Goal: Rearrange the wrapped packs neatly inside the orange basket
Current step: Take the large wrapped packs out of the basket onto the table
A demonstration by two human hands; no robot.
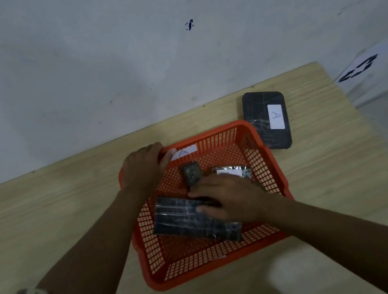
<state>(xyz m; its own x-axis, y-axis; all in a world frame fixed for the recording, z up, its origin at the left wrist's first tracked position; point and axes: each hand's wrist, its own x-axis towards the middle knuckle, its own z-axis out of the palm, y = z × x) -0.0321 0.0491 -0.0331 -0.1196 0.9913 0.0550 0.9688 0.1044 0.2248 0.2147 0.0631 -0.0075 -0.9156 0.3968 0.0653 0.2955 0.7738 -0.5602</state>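
Observation:
An orange basket [271, 234] sits on the wooden table, with a white label marked A on its far rim. Inside lie a long dark wrapped pack [181, 221], a small dark pack [193, 172] and a shiny pack with a white label [239, 171]. My left hand [144, 169] grips the basket's far left rim. My right hand [230, 198] reaches into the basket, fingers resting on the long pack and partly covering the shiny pack. Whether it grips anything is unclear.
A larger dark wrapped pack [265, 118] with an A label lies on the table [45, 206] just beyond the basket's far right corner. A grey wall rises behind the table. A white sheet with black marks [358, 68] lies off the table's right end.

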